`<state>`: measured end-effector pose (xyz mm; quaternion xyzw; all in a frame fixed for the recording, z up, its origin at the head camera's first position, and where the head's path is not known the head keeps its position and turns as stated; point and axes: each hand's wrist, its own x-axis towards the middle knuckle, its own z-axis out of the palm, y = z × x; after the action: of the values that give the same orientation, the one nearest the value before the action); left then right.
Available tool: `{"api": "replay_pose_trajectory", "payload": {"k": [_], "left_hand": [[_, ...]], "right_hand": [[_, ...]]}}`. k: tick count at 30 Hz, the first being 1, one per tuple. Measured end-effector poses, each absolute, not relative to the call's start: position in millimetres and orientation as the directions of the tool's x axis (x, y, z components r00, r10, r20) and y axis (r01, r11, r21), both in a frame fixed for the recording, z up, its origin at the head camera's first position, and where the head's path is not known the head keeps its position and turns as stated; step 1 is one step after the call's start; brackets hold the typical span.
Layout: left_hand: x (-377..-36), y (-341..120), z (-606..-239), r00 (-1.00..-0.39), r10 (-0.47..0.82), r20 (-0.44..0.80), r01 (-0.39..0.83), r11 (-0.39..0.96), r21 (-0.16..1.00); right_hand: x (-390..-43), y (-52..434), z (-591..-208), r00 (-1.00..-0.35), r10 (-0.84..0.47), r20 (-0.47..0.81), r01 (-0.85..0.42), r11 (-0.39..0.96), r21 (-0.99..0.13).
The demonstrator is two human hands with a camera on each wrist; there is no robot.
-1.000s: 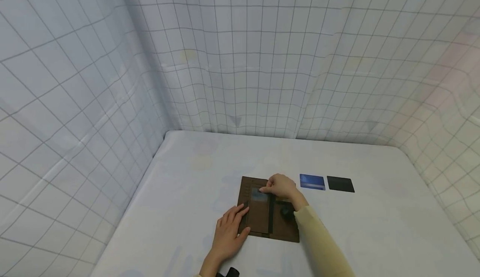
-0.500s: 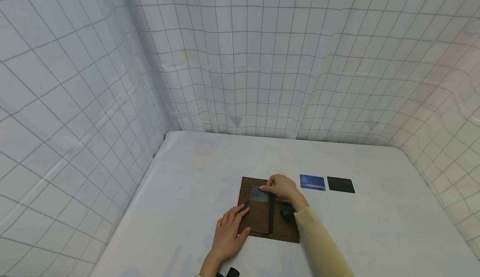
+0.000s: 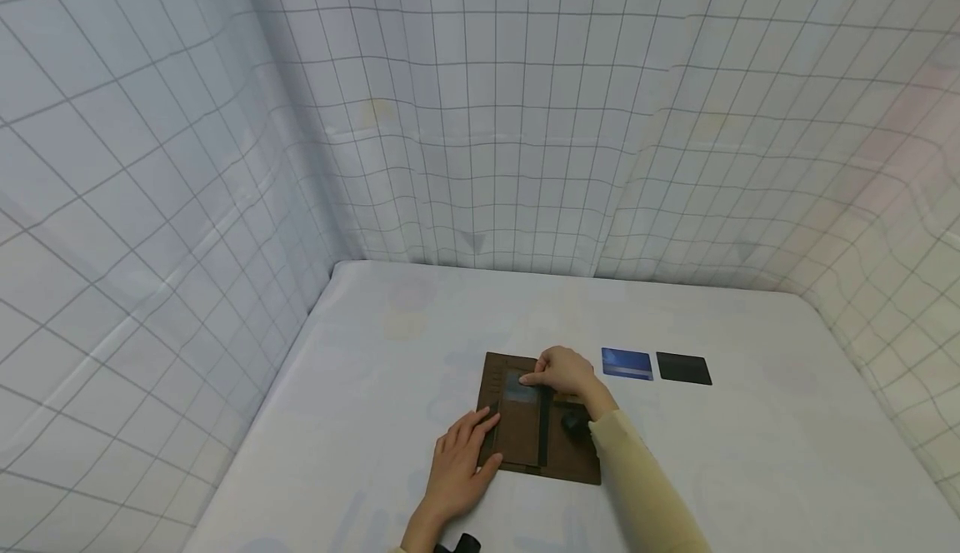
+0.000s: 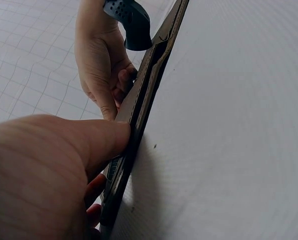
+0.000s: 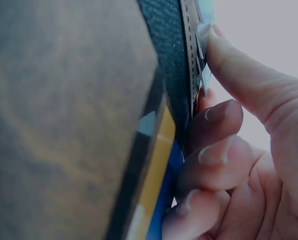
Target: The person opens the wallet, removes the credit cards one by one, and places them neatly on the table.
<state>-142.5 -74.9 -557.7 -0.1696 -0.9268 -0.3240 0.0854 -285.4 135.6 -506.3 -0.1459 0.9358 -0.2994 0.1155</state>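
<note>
Centrally, near the front edge of the white bench [image 3: 375, 386]: an open brown wallet [image 3: 517, 440], flat, with a dark strap running near to far across it. Left hand [image 3: 457, 465] flat on the bench at the wallet's near-left corner, fingers straight, thumb pressing the wallet's left edge; same seen from the left wrist view, thumb [image 4: 106, 140] against the wallet edge [image 4: 139, 107]. Grip there wide, nothing enclosed. Right hand [image 3: 564, 372] at the wallet's far end, fingers curled, pinching a grey-blue card [image 3: 520, 388] lying on the wallet's left panel near the far end. From the right wrist view, fingertips [image 5: 218, 117] close around the card's pale edge [image 5: 204, 75] beside the stitched dark strap [image 5: 169, 60]; yellow and blue card edges visible below, tucked in the wallet. Grip narrow, holding the card. How deep the card sits in a slot: cannot tell. Cream sleeve [image 3: 637, 486] along the right forearm, a small black device at the wrist.

Right of the wallet, apart from it: a blue card [image 3: 626, 364] flat on the bench, and just right of that a black card [image 3: 683, 368], the two side by side, not touching. Gridded white cloth [image 3: 480, 120] behind and at both sides.
</note>
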Motion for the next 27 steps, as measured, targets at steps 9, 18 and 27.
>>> {"api": "replay_pose_trajectory", "payload": {"k": [9, 18, 27], "left_hand": [[-142.5, -74.8, -559.6, -0.928, 0.258, 0.27, 0.369, 0.735, 0.569], [-142.4, -74.7, -559.3, -0.928, 0.255, 0.271, 0.367, 0.738, 0.566], [-142.5, -74.7, -559.7, -0.926, 0.256, 0.276, 0.371, 0.74, 0.56]], "right_hand": [[-284.9, 135.4, -505.1, -0.944, -0.311, -0.113, -0.184, 0.776, -0.604], [-285.8, 135.6, -506.5, -0.942, -0.31, -0.126, -0.176, 0.779, -0.602], [-289.3, 140.9, -509.0, -0.919, -0.359, -0.161, -0.167, 0.727, -0.666]]}}
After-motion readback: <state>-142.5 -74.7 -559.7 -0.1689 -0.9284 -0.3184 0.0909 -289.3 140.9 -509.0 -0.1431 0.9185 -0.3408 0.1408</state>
